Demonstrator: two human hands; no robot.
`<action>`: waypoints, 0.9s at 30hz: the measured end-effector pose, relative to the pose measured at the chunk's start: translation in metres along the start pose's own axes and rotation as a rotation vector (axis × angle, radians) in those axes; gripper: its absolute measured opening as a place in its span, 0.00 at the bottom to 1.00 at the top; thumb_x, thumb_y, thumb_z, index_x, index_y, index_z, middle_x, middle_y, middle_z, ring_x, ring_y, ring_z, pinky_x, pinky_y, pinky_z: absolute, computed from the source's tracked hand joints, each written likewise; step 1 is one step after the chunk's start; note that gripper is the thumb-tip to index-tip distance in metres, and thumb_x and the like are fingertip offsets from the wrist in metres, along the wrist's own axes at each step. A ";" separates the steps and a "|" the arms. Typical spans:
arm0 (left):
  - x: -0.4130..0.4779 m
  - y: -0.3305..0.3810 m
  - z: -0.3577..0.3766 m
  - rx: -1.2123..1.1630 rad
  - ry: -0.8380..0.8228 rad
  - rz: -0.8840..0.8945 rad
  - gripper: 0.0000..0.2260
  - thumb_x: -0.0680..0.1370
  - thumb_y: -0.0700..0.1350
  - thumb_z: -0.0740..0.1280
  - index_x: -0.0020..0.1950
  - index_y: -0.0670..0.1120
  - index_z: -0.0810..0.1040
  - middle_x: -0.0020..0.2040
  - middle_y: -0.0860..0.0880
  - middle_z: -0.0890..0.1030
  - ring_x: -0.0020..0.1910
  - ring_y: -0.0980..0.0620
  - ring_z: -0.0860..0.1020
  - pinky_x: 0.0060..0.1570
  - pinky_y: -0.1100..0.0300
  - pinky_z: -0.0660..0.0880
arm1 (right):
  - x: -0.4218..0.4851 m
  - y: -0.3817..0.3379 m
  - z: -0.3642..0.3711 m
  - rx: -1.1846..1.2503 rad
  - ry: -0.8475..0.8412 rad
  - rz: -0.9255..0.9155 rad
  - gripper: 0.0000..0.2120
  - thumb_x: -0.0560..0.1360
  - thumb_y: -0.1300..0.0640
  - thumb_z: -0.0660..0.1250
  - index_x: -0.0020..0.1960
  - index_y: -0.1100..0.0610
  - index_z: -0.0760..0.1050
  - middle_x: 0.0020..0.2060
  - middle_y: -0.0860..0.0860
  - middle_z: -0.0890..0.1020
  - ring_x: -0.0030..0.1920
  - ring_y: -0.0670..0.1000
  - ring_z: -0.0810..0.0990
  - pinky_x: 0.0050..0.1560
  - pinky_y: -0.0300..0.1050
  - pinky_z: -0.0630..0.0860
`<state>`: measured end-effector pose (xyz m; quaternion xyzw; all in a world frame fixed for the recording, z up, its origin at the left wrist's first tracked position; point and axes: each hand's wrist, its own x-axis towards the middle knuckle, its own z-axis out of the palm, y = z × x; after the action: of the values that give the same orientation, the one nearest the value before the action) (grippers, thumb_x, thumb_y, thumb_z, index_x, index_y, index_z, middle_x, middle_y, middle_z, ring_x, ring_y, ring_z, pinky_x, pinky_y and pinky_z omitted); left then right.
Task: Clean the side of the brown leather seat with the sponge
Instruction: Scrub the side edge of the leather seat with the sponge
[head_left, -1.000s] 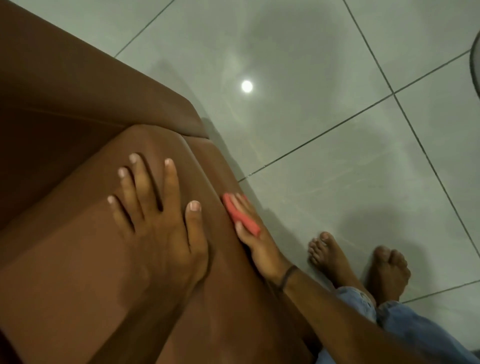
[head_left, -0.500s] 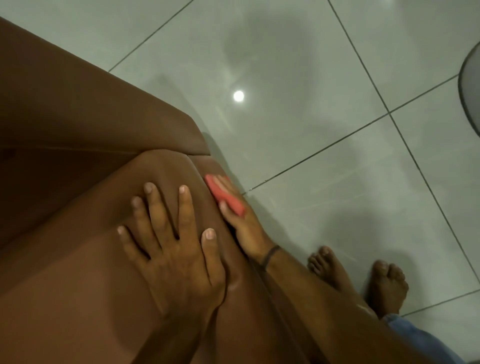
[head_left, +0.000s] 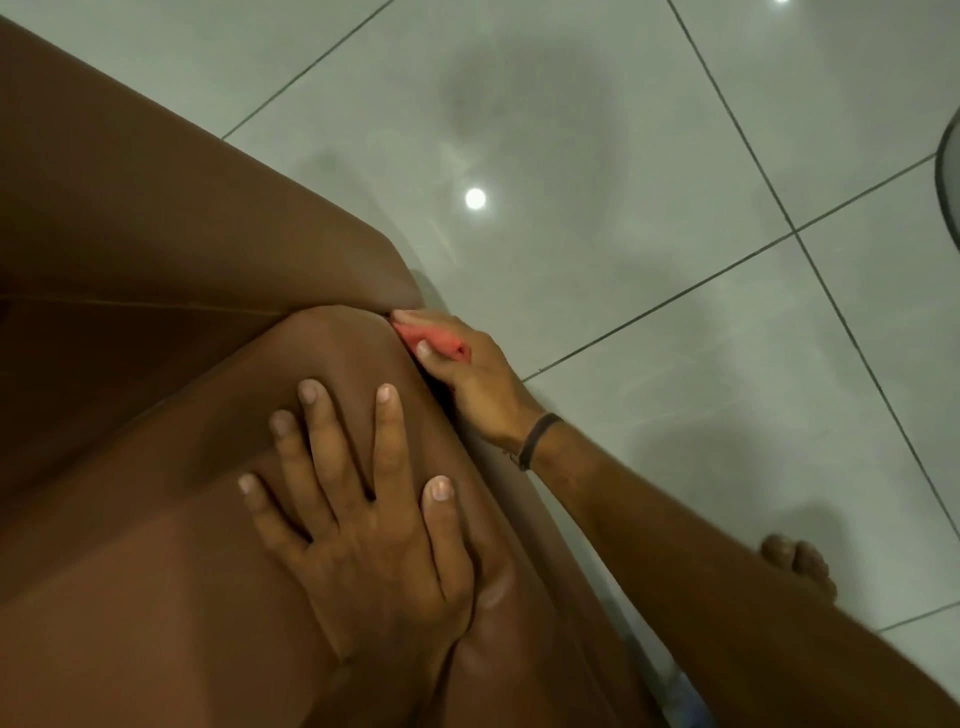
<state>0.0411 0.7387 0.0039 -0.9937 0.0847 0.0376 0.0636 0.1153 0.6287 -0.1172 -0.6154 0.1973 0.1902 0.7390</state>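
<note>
The right hand (head_left: 470, 376) has slid the sponge (head_left: 431, 338) further up the side of the seat (head_left: 156, 545) since the earlier frame, and it now sits at the seat's top corner, near the centre of the frame. The brown leather seat fills the left half of the picture, with a second brown cushion (head_left: 182, 208) above it in the upper left. The left hand (head_left: 363, 530) lies open and flat on the seat top at lower centre, fingers spread, holding nothing. Just right of it, the right hand grips the red sponge, thumb on its near face and fingers wrapped over the far side, pressing it against the seat's side. A dark band (head_left: 537, 439) circles that wrist. The grey tiled floor (head_left: 675, 260) fills the right, with a bare foot (head_left: 800, 566) at lower right.
</note>
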 end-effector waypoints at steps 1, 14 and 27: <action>-0.001 0.000 -0.001 0.001 -0.008 -0.002 0.31 0.83 0.55 0.53 0.86 0.50 0.58 0.86 0.39 0.53 0.86 0.37 0.52 0.82 0.31 0.48 | -0.004 0.003 0.001 -0.029 -0.008 -0.021 0.20 0.85 0.55 0.62 0.75 0.54 0.76 0.76 0.53 0.78 0.78 0.54 0.72 0.83 0.54 0.64; -0.017 0.007 -0.030 -0.042 -0.105 -0.012 0.30 0.85 0.55 0.50 0.87 0.49 0.50 0.88 0.42 0.47 0.87 0.41 0.45 0.83 0.33 0.48 | -0.037 0.005 -0.009 0.026 -0.065 -0.020 0.21 0.86 0.51 0.61 0.76 0.54 0.75 0.76 0.52 0.78 0.78 0.53 0.74 0.81 0.58 0.68; -0.206 0.082 -0.067 -0.016 -0.180 -0.046 0.32 0.83 0.54 0.54 0.86 0.44 0.54 0.86 0.38 0.55 0.85 0.38 0.55 0.80 0.35 0.59 | -0.301 0.079 -0.087 -0.116 -0.227 0.243 0.21 0.85 0.45 0.62 0.76 0.29 0.68 0.79 0.32 0.67 0.83 0.37 0.60 0.86 0.51 0.56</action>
<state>-0.1713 0.6838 0.0782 -0.9884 0.0555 0.1258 0.0641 -0.1868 0.5451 -0.0387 -0.6032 0.1743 0.3573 0.6915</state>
